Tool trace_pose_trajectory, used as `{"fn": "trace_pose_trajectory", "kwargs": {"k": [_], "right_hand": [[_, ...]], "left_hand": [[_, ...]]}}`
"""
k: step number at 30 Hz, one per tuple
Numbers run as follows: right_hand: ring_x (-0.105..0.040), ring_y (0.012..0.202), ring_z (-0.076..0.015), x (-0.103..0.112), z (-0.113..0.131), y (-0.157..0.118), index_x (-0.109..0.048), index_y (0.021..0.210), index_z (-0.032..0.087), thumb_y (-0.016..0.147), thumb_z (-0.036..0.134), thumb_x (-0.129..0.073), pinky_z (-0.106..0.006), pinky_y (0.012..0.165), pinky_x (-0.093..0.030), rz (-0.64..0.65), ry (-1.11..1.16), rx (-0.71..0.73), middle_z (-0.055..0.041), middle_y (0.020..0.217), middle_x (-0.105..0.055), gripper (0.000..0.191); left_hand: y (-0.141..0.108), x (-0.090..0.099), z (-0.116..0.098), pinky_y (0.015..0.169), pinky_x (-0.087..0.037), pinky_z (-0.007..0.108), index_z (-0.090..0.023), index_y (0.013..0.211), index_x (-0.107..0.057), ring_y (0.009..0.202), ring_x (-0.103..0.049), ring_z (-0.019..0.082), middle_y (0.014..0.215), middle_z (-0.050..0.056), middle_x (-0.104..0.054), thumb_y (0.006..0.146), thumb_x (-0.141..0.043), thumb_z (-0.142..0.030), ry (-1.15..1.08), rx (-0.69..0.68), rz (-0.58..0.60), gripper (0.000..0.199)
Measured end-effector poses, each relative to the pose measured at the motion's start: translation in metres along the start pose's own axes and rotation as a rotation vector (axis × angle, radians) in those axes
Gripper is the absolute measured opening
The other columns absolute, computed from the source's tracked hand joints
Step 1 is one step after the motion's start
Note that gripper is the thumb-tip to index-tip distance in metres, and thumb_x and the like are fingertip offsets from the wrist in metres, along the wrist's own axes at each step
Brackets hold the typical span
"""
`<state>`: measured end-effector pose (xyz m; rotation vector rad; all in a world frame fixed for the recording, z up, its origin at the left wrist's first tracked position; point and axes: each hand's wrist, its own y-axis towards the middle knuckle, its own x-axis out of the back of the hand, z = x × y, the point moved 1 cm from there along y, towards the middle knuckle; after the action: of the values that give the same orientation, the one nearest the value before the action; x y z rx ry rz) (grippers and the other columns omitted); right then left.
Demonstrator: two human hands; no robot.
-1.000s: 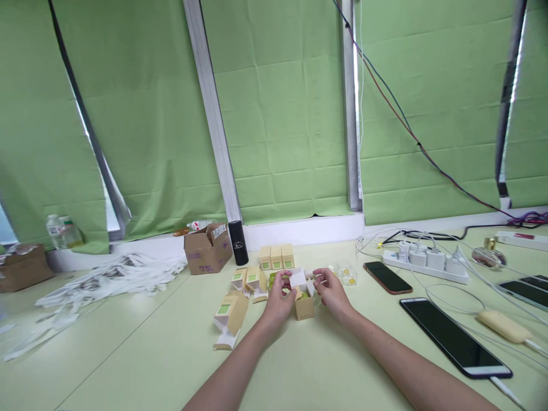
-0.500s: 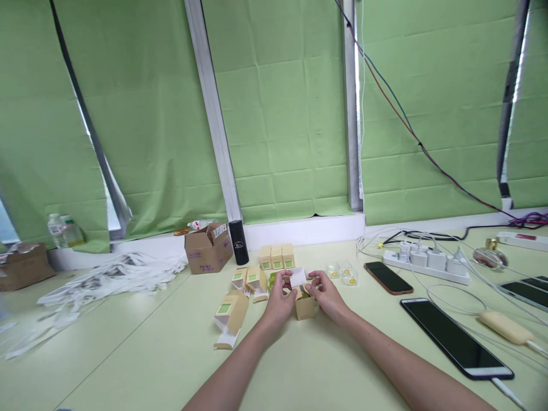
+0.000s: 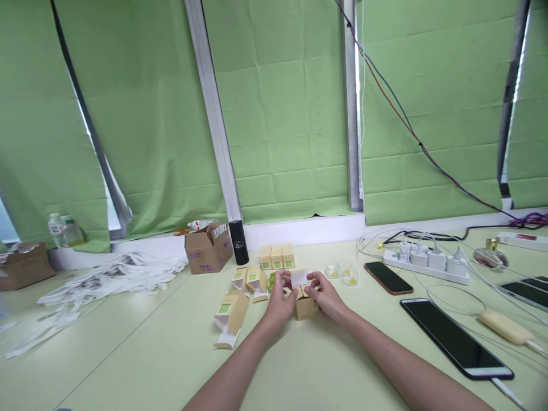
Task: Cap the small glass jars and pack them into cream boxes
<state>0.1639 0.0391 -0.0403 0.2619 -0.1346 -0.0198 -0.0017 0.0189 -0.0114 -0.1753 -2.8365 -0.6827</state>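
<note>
Two hands, left (image 3: 280, 299) and right (image 3: 327, 297), pinch a small tan box (image 3: 305, 308) from both sides at lower centre of the frame, apparently steadying it upright on the tabletop (image 3: 325, 365) while their fingers press its top flaps inward.

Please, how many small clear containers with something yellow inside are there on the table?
3. They sit together beyond the right hand: a left container, a back right container and a front right container. The hand could hide others.
</note>
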Motion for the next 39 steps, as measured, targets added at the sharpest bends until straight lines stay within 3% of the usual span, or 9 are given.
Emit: {"fn": "trace_pose_trajectory", "kwargs": {"k": [9,17,22,26,29,33,39], "right_hand": [[-0.056,0.070,-0.0176,0.000,0.000,0.000,-0.058,0.104,0.022,0.073,0.041,-0.064,-0.032,0.068,-0.046,-0.040,-0.042,0.083,0.0006,0.084,-0.057,0.037],[-0.057,0.067,-0.0177,-0.001,0.006,-0.005,-0.061,0.101,0.022,0.075,0.040,-0.063,-0.031,0.063,-0.046,-0.058,-0.032,0.110,0.0000,0.084,-0.058,0.032],[-0.056,0.068,-0.0180,0.002,0.011,-0.010,-0.064,0.098,0.022,0.081,0.036,-0.059,-0.032,0.067,-0.047,-0.074,-0.044,0.200,-0.0013,0.085,-0.061,0.023],[-0.061,0.082,-0.0213,0.007,0.020,-0.016,-0.067,0.095,0.021,0.088,0.035,-0.054,-0.033,0.075,-0.048,-0.109,-0.028,0.320,-0.0056,0.094,-0.068,0.020],[-0.061,0.085,-0.0221,0.011,0.026,-0.020,-0.068,0.095,0.021,0.092,0.038,-0.054,-0.030,0.069,-0.047,-0.080,-0.025,0.383,-0.0079,0.098,-0.069,0.023],[-0.057,0.073,-0.0197,0.013,0.032,-0.024,-0.068,0.091,0.021,0.090,0.038,-0.058,-0.028,0.060,-0.043,-0.071,-0.098,0.442,-0.0043,0.080,-0.061,0.020],[-0.052,0.067,-0.0184,0.014,0.033,-0.025,-0.067,0.087,0.023,0.087,0.033,-0.058,-0.030,0.059,-0.041,-0.067,-0.172,0.475,-0.0029,0.076,-0.057,0.013]], "left_hand": [[0.001,0.002,0.003,0.088,-0.039,0.034,-0.025,0.108,-0.043,0.098,-0.056,0.019,0.102,0.002,-0.057,0.088,-0.056,-0.018,0.074,-0.047,0.010,0.025],[0.000,0.002,-0.002,0.088,-0.039,0.033,-0.024,0.099,-0.050,0.096,-0.055,0.020,0.096,0.002,-0.059,0.087,-0.055,-0.018,0.096,-0.049,0.012,0.015],[-0.003,0.002,-0.008,0.088,-0.040,0.033,-0.024,0.094,-0.052,0.095,-0.057,0.020,0.096,0.002,-0.061,0.090,-0.056,-0.025,0.106,-0.039,0.014,0.006],[-0.003,0.003,-0.009,0.088,-0.040,0.033,-0.023,0.091,-0.053,0.094,-0.058,0.021,0.093,0.002,-0.062,0.089,-0.059,-0.026,0.116,-0.043,0.008,0.007],[-0.003,0.003,-0.009,0.088,-0.040,0.033,-0.023,0.090,-0.054,0.094,-0.058,0.021,0.093,0.002,-0.062,0.087,-0.059,-0.025,0.127,-0.055,0.009,0.006],[-0.001,0.007,-0.011,0.088,-0.042,0.033,-0.022,0.087,-0.055,0.094,-0.058,0.021,0.091,0.003,-0.062,0.082,-0.060,-0.023,0.115,-0.087,-0.013,0.007],[-0.002,0.022,-0.023,0.084,-0.045,0.035,-0.020,0.091,-0.062,0.091,-0.059,0.023,0.092,0.006,-0.064,0.085,-0.056,-0.024,0.148,-0.257,-0.056,0.009]]}}
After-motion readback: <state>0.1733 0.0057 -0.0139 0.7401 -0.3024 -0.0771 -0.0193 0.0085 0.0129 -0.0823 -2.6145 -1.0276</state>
